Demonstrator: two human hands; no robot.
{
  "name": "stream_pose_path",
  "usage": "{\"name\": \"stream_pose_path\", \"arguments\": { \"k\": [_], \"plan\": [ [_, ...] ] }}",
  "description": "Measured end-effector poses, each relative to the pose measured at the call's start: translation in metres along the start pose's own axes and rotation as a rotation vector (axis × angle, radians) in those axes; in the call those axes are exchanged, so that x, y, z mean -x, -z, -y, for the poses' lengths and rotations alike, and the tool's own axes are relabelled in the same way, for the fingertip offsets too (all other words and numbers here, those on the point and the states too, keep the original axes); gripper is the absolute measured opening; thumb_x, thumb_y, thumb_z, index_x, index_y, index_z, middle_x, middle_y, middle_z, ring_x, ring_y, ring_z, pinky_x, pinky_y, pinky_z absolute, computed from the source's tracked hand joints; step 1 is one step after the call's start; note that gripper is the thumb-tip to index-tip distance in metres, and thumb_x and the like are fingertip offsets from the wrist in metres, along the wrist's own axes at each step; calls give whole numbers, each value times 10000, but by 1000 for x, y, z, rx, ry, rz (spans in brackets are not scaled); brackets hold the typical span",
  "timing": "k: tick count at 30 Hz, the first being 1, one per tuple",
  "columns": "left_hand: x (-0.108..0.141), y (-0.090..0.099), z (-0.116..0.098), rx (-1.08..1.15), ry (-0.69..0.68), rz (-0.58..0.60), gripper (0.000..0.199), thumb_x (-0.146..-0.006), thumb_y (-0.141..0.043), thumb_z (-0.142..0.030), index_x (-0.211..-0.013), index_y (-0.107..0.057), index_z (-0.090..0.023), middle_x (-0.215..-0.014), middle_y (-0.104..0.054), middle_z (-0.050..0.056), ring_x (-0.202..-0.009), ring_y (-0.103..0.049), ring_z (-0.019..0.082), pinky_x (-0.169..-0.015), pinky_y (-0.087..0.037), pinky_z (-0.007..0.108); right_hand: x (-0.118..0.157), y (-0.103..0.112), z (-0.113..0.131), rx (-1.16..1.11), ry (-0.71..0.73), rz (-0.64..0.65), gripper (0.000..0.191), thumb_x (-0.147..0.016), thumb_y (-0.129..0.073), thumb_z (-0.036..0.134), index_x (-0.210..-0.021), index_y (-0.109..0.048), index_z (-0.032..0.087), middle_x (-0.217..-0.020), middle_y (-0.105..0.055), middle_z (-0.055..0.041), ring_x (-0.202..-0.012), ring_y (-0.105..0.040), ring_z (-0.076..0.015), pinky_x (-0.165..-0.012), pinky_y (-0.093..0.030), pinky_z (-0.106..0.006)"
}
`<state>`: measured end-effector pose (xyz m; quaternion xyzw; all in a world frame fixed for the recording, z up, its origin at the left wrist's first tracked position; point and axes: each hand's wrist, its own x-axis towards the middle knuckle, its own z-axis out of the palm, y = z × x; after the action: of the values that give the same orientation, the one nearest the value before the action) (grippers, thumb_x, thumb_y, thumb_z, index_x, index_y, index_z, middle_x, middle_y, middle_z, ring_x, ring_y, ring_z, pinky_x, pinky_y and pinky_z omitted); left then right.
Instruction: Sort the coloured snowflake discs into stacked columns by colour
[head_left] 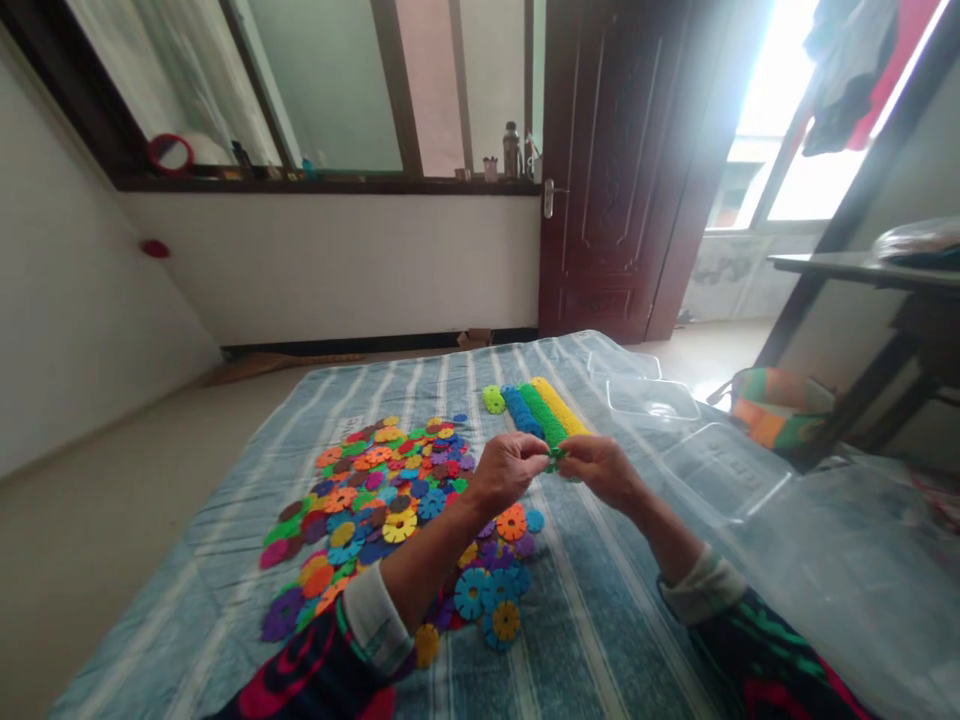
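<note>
My left hand [508, 472] and my right hand [604, 470] meet fingertip to fingertip over the bed. Both are closed in a pinch on a small green notched plastic disc [554, 456]; the fingers cover most of it, and I cannot tell whether there is more than one. Just beyond them lie a green row [541, 415] and a yellow row [561, 405] of such discs, with a shorter blue row [521, 410] on the left. A lime-green disc [493, 400] rests beside the blue row. Under and left of my left forearm spreads a loose pile of many-coloured discs [401, 525].
A blue striped sheet [592, 610] covers the bed. Along its right side are clear plastic containers [652, 402] and a clear lid [724, 470]. A dark table [870, 268] stands at the right, and a brown door [607, 170] is beyond the bed.
</note>
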<state>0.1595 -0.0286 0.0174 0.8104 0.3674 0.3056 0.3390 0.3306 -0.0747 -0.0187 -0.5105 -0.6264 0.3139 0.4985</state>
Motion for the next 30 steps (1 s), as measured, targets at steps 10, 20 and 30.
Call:
{"name": "stream_pose_path", "arguments": {
  "k": [10,20,30],
  "plan": [
    [63,37,19,-261,-62,-133,246,-821,-502,-309,-707,-676,-180,-728,-654,17,-693,-607,138,-678,-476,239,-6,52,4,697,-97,241,260,-762,-481,166,-529,-599,163,-516,-556,16,-503,-469,-87,-516,-289,-224],
    [120,101,63,-413,2,-365,251,-825,-502,-344,-708,-663,-191,-728,-681,24,-695,-638,156,-675,-502,251,-4,27,-9,1089,-205,219,287,-859,-447,247,-825,-729,208,-830,-719,-79,-747,-639,-179,-569,-292,-258],
    [131,95,75,-509,-53,-428,236,-842,-469,-264,-682,-624,-185,-702,-656,26,-674,-626,140,-668,-494,240,2,26,-19,1111,-208,176,269,-876,-461,289,-997,-699,258,-884,-722,-72,-826,-656,-218,-601,-317,-264]
  ]
}}
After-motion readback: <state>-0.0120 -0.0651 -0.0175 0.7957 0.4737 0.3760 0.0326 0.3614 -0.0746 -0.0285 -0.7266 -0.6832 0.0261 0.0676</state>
